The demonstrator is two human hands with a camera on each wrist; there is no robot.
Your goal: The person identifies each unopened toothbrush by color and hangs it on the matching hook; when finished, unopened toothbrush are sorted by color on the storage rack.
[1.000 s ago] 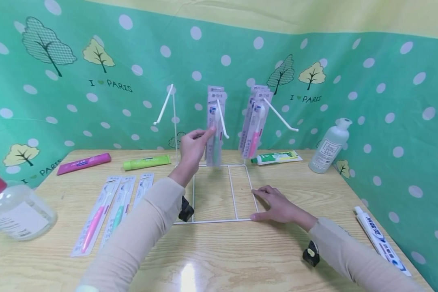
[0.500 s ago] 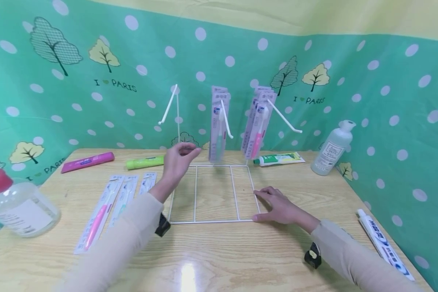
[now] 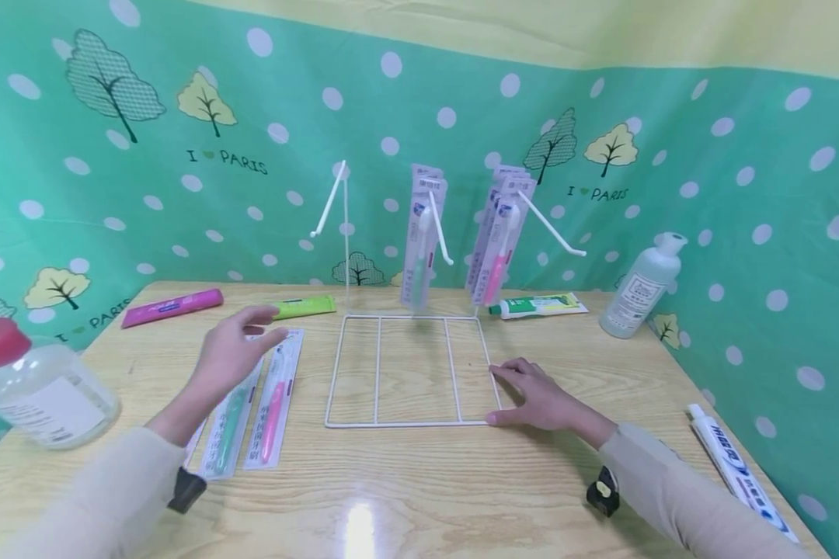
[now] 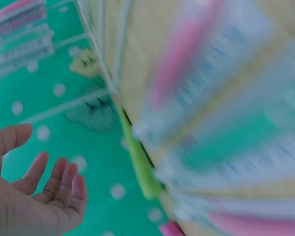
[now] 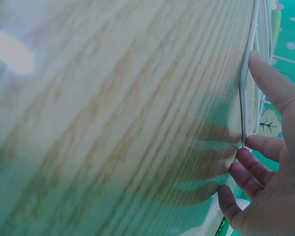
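My left hand (image 3: pixel 229 355) hovers over the packaged toothbrushes on the left of the table, fingers loosely bent and nothing in them. Below it lie a green packaged toothbrush (image 3: pixel 229 431) and a pink packaged toothbrush (image 3: pixel 273 411); another pink one is mostly hidden under the hand and wrist. A white wire rack (image 3: pixel 409 425) stands mid-table. Packaged toothbrushes (image 3: pixel 419 248) hang on its middle hook, and more hanging packs (image 3: pixel 505 248) fill the right hook. The left hook (image 3: pixel 329 200) is bare. At the base's front right corner my right hand (image 3: pixel 537 397) rests thumb and fingertips against the wire.
Behind lie a magenta tube (image 3: pixel 172 308), a lime tube (image 3: pixel 306 307) and a green-and-white toothpaste tube (image 3: pixel 541 304). A pump-type bottle (image 3: pixel 639 289) stands back right, a red-capped bottle (image 3: pixel 52 404) at the left edge. A white toothpaste tube (image 3: pixel 737 470) lies front right.
My left hand has let go of the toothbrush pack on the middle hook and swung left and down to the packs on the table. The right hand keeps its place on the rack.
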